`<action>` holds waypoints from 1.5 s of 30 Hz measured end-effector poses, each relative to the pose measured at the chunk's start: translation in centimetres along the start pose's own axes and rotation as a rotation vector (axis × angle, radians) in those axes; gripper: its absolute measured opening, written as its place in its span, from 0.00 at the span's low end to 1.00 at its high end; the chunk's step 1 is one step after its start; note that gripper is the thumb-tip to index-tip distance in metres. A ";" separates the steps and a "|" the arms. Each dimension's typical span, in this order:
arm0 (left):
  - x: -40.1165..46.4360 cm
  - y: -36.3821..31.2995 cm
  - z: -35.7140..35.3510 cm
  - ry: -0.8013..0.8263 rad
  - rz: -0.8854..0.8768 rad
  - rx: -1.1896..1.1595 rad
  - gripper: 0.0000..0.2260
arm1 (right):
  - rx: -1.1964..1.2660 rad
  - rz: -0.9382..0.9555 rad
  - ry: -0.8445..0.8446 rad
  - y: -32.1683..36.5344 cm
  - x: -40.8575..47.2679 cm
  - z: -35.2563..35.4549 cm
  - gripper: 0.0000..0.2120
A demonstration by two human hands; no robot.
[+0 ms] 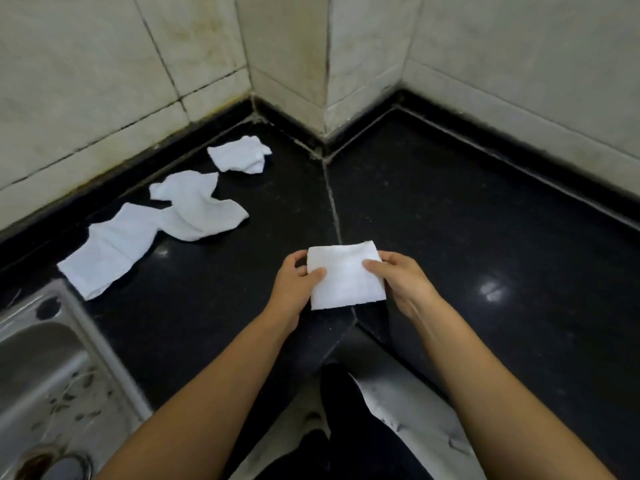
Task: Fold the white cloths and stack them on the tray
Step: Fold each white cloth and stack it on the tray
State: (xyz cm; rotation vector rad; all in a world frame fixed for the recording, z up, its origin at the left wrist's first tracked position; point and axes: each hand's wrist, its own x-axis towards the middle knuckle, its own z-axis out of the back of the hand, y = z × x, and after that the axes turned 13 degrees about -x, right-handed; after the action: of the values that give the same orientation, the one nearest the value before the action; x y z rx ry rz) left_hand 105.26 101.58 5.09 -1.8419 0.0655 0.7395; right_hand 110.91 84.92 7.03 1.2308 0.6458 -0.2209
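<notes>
Both grips, left hand (298, 280) and right hand (398, 278), pinching folded white cloth (346, 275) between them.

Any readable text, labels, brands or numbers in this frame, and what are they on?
None. The folded cloth held by the left hand and right hand is plain white, as are the three loose cloths. The black counter, wall tiles and steel sink show no lettering or marks.
</notes>
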 end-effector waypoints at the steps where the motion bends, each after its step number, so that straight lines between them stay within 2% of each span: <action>1: -0.5 0.5 -0.7 0.043 0.030 0.010 0.22 | 0.107 -0.026 -0.018 -1.0 -1.5 1.0 0.14; 5: -3.5 3.9 -4.5 0.206 0.141 0.068 0.26 | 0.443 -0.188 -0.165 -6.3 -7.5 4.6 0.18; 9: -7.4 7.6 -9.8 0.418 0.229 0.152 0.26 | 0.649 -0.279 -0.310 -12.0 -14.2 8.6 0.14; 14: -15.2 12.8 -17.8 0.752 0.293 0.248 0.24 | 0.867 -0.284 -0.512 -20.3 -24.6 13.7 0.06; 17: -22.1 17.1 -22.6 1.007 0.416 0.296 0.23 | 1.010 -0.301 -0.562 -26.5 -32.3 16.3 0.03; 20: -30.6 22.8 -27.0 1.215 0.509 0.406 0.18 | 1.112 -0.306 -0.667 -33.3 -41.2 19.0 0.02; 27: -51.2 35.2 -34.8 1.538 0.514 0.601 0.16 | 1.277 -0.257 -0.970 -46.1 -61.2 23.9 0.01; 32: -60.7 39.5 -39.6 1.720 0.567 0.619 0.19 | 1.398 -0.166 -1.001 -50.8 -68.8 25.7 0.02; 35: -64.3 42.0 -42.6 1.775 0.574 0.650 0.18 | 1.447 -0.115 -1.060 -53.0 -71.5 27.8 0.01; 40: -68.9 46.4 -48.7 1.786 0.538 0.654 0.15 | 1.381 -0.038 -1.211 -56.6 -75.3 34.5 0.04; 45: -72.6 50.7 -58.5 1.723 0.477 0.655 0.13 | 1.245 0.191 -1.322 -59.1 -78.5 46.0 0.10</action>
State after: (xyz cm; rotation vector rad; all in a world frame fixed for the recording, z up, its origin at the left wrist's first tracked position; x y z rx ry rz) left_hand 54.06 8.90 12.49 -1.2897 1.6428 -0.7125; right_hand 34.40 8.15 12.58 1.8843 -0.9288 -1.2585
